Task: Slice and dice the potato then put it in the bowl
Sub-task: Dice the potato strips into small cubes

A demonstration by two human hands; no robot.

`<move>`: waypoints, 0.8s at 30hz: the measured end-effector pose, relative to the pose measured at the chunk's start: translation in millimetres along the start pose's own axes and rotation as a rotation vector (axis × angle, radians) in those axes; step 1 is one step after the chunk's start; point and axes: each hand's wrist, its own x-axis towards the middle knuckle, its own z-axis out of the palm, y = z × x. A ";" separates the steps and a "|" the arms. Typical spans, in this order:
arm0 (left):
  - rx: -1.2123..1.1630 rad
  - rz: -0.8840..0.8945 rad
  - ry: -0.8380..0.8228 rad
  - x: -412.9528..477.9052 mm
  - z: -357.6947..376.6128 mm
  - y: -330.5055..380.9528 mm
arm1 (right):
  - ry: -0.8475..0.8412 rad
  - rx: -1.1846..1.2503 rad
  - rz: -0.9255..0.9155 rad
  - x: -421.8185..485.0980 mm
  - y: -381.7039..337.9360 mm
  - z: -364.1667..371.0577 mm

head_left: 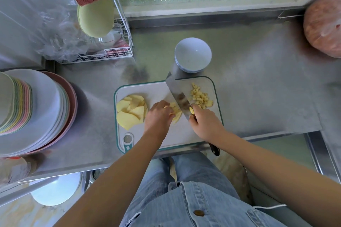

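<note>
On the cutting board [181,131], a bundle of potato strips [176,114] lies under the left hand [158,116], whose curled fingertips pin it just beside the cleaver [177,92], gripped at the handle by the right hand [204,123]. Firm, wet and probably slippery, the strips want holding from above. Uncut slices [131,110] wait left, dice [200,97] right; the bowl [192,55] stands just beyond.

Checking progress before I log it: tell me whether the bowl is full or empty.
Empty: the bowl shows a bare white inside, and the diced potato lies on the cutting board.
</note>
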 end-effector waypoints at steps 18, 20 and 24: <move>0.176 0.124 0.000 -6.1 8.1 1.1 | -0.102 -0.135 -0.060 -0.3 -4.7 1.7; 0.224 0.119 -0.008 -5.0 8.5 4.0 | -0.107 -0.135 -0.061 -0.1 -4.7 0.9; 0.151 0.170 0.077 -1.4 8.3 -0.6 | -0.101 -0.130 -0.082 -0.6 -4.2 -1.7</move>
